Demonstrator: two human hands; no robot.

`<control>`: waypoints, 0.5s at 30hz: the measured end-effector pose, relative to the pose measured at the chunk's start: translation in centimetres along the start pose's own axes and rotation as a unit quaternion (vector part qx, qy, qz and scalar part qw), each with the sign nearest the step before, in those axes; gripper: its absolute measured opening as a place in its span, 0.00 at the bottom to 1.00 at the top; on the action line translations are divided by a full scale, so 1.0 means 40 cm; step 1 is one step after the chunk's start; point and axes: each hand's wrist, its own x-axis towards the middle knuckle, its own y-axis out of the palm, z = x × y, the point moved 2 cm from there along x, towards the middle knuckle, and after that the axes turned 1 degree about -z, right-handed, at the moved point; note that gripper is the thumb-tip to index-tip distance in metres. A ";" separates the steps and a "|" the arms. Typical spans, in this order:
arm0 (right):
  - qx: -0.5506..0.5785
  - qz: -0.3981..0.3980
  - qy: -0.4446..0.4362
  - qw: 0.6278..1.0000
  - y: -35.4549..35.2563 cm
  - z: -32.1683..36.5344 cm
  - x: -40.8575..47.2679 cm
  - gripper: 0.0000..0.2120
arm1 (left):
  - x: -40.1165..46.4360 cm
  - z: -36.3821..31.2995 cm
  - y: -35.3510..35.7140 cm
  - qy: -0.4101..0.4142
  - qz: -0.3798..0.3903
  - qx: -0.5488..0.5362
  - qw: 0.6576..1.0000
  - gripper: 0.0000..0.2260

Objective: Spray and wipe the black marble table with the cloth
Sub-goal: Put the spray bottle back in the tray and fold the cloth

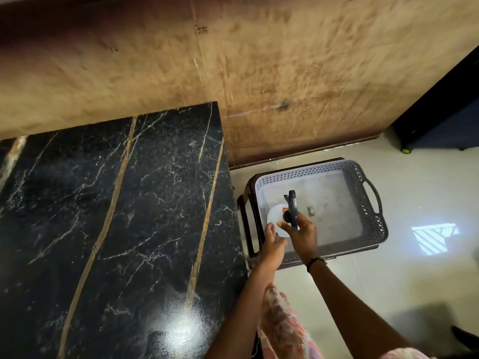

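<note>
Over the grey basket, right hand grips spray bottle; left hand open, seemingly touching it.

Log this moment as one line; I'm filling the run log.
right hand: holds spray bottle over basket | left hand: open beside bottle | table: untouched

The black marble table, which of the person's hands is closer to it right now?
Left. The left hand hovers just off the black marble table edge; the right hand, gripping the spray bottle, is farther away over the basket.
</note>
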 end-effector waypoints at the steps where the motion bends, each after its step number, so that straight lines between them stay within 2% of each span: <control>1: 0.004 0.001 0.001 1.000 0.000 -0.001 0.002 0.18 | 0.000 -0.003 0.000 0.000 0.003 0.002 1.000 0.27; 6: -0.055 0.057 -0.005 0.997 -0.023 0.001 0.018 0.22 | -0.008 -0.018 -0.002 0.003 0.007 -0.004 1.000 0.26; 8: -0.091 0.046 -0.014 0.995 -0.048 0.011 0.018 0.24 | -0.030 -0.031 -0.005 0.016 0.002 -0.007 1.000 0.26; 10: -0.106 -0.030 -0.038 0.993 -0.082 0.043 0.004 0.22 | -0.061 -0.051 -0.018 0.041 -0.008 -0.023 0.999 0.25; 13: -0.067 -0.165 -0.065 0.982 -0.135 0.131 -0.024 0.17 | -0.116 -0.097 -0.056 0.096 -0.034 -0.052 0.993 0.23; 15: -0.046 -0.200 -0.117 0.972 -0.153 0.216 -0.047 0.15 | -0.162 -0.127 -0.097 0.133 -0.053 -0.072 0.987 0.21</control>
